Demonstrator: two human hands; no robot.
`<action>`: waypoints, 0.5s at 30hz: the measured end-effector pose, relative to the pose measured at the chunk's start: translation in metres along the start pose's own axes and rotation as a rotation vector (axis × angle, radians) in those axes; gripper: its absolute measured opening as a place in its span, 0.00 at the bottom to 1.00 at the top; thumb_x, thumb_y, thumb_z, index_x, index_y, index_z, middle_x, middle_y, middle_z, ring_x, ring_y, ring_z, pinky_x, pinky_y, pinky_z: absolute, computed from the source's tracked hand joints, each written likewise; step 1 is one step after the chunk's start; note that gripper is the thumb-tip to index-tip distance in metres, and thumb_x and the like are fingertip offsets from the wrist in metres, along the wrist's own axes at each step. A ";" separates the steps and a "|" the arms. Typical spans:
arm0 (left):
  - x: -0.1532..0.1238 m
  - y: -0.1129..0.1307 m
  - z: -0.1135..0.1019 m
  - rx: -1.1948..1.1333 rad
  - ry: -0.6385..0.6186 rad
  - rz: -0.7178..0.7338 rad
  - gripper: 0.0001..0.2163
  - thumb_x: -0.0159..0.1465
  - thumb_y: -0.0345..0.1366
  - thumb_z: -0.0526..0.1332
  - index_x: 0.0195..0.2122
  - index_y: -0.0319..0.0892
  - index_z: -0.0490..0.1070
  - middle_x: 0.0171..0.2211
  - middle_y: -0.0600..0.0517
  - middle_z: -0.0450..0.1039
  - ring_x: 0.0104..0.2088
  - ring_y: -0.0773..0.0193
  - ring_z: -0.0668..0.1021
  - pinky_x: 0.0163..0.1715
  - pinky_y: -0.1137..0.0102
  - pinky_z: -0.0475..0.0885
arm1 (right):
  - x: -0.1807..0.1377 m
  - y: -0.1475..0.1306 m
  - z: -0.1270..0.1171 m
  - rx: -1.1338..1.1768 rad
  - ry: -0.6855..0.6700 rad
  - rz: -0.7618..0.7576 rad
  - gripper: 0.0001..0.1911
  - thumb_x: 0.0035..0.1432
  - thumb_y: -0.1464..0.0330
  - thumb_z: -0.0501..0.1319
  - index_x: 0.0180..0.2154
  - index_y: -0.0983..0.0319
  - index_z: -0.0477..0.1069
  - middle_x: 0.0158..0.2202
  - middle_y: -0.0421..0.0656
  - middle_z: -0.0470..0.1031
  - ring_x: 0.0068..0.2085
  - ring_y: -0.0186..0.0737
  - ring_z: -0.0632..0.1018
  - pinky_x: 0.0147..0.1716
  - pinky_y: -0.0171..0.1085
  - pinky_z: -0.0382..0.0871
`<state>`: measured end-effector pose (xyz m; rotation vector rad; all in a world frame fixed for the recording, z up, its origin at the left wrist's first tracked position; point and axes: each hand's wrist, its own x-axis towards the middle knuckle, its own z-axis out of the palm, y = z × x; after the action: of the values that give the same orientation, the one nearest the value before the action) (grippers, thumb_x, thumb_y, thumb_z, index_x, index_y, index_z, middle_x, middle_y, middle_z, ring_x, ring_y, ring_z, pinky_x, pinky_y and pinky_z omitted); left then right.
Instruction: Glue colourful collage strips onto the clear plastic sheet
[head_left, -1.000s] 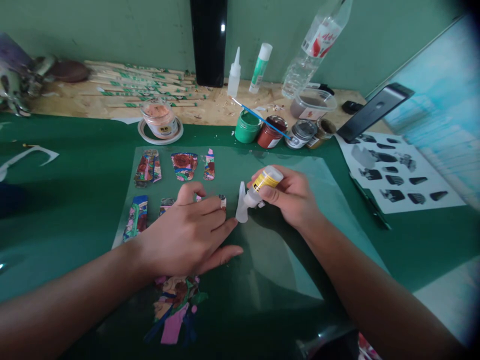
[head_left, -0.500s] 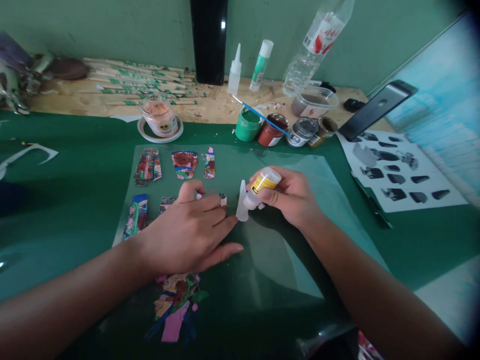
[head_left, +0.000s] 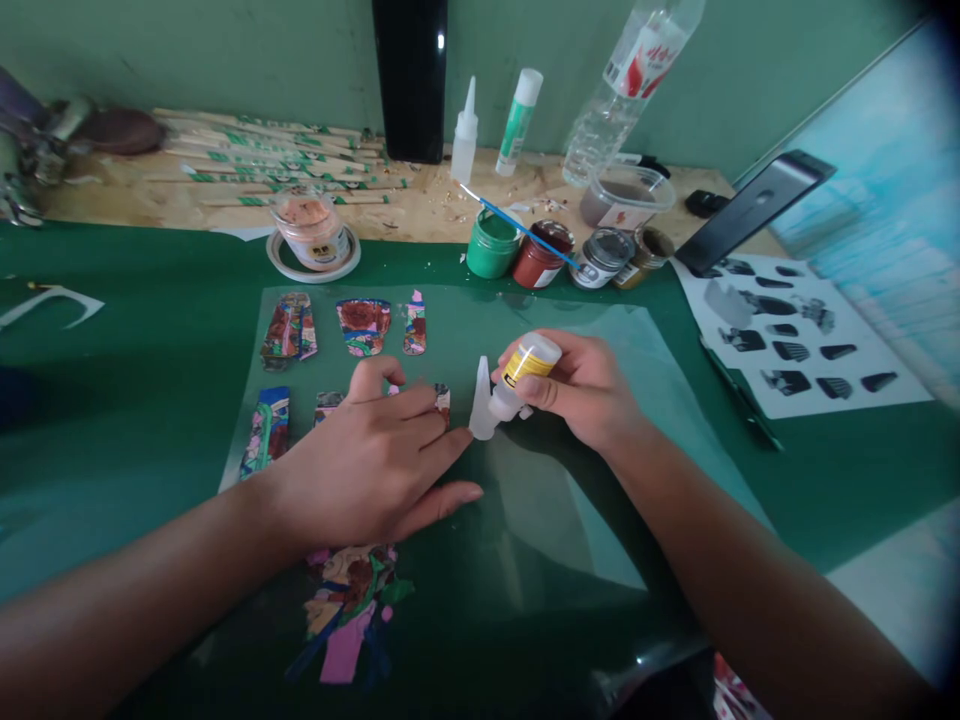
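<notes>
My left hand lies flat, fingers spread, on a clear plastic sheet over the green mat. Its fingertips press on small painted cut-outs. My right hand is closed round a small glue bottle with a yellow label, tilted down to the left. The bottle's white cap points at the sheet just beside my left fingertips. More painted cut-outs lie in rows on the sheet's far left. A larger painted piece shows under my left wrist.
Paint pots and a blue brush stand behind the sheet. A jar on a tape roll, glue bottles, a water bottle, painted sticks and a phone line the back. A printed sheet lies right.
Both hands hold nearly the same pose. The view has shifted slightly, so everything sits a little lower-left to higher in the picture.
</notes>
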<state>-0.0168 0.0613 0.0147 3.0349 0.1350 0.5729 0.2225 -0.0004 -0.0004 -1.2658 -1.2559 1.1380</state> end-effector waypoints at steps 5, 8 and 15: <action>0.000 0.000 -0.001 -0.008 -0.007 -0.001 0.16 0.73 0.43 0.53 0.45 0.39 0.76 0.31 0.49 0.79 0.38 0.54 0.79 0.45 0.53 0.60 | 0.000 -0.001 -0.002 0.028 -0.012 0.007 0.14 0.53 0.58 0.73 0.36 0.60 0.78 0.33 0.41 0.79 0.29 0.35 0.75 0.28 0.35 0.71; -0.001 0.000 -0.001 -0.018 -0.001 -0.003 0.16 0.73 0.43 0.53 0.45 0.38 0.76 0.32 0.48 0.79 0.38 0.53 0.79 0.46 0.52 0.60 | 0.000 -0.002 -0.002 0.030 0.003 0.016 0.15 0.52 0.57 0.73 0.36 0.60 0.78 0.33 0.41 0.79 0.30 0.35 0.75 0.27 0.35 0.70; 0.000 0.000 -0.001 -0.042 0.014 -0.004 0.15 0.72 0.43 0.55 0.45 0.38 0.76 0.32 0.48 0.79 0.39 0.52 0.79 0.46 0.52 0.60 | 0.002 -0.002 -0.001 0.032 0.051 0.012 0.16 0.51 0.56 0.73 0.34 0.60 0.77 0.33 0.41 0.79 0.29 0.35 0.75 0.27 0.35 0.69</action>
<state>-0.0169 0.0614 0.0155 2.9898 0.1278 0.5893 0.2236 0.0012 0.0019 -1.2724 -1.1897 1.1231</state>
